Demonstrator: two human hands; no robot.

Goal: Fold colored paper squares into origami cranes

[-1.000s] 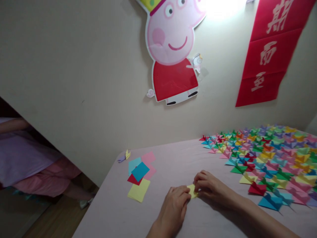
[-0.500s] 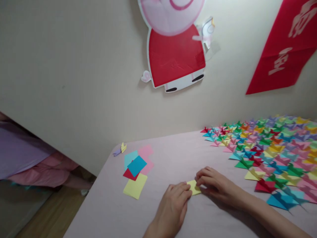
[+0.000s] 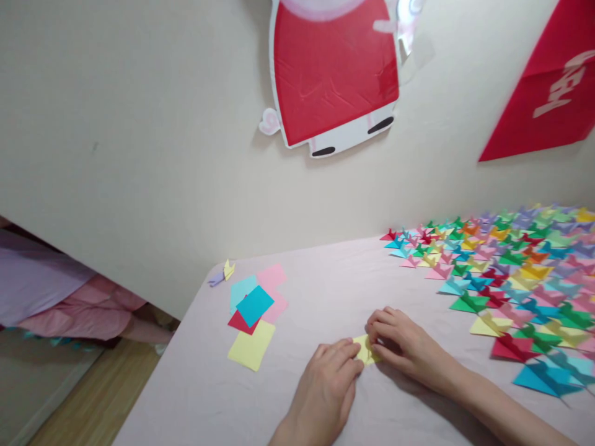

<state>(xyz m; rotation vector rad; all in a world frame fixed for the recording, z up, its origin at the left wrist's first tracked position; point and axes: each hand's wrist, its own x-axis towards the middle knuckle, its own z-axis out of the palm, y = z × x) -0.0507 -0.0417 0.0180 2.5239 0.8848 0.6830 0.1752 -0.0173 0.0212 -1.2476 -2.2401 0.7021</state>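
- On the wall (image 3: 162,155) up to your right, a red banner (image 3: 515,130) hangs at a slant, cut off by the edge of view; the pale written character (image 3: 560,90) on it is too blurred to read with certainty.
- Left of that banner, a cartoon cutout (image 3: 337,74) in a red dress shows from the chin down.
- Before you on the table (image 3: 199,371), a small yellow paper (image 3: 365,351) lies between your two hands.
- Your left hand (image 3: 328,387) is palm down, its fingers close together and slanting away to the right, tips over the paper's left edge; you cannot tell from here whether the thumb clamps it.
- Your right hand (image 3: 409,350) reaches in from the right with fingers curled and bent down at the paper's right edge; whether they pinch it is hidden.
- Left of your hands lie a yellow sheet (image 3: 253,347), a red one, blue ones and pink ones, partly overlapping.
- Rows of colored paper birds (image 3: 523,280) cover the table's right side.
- At far left, a person (image 3: 41,272) shows in purple and pink clothes.
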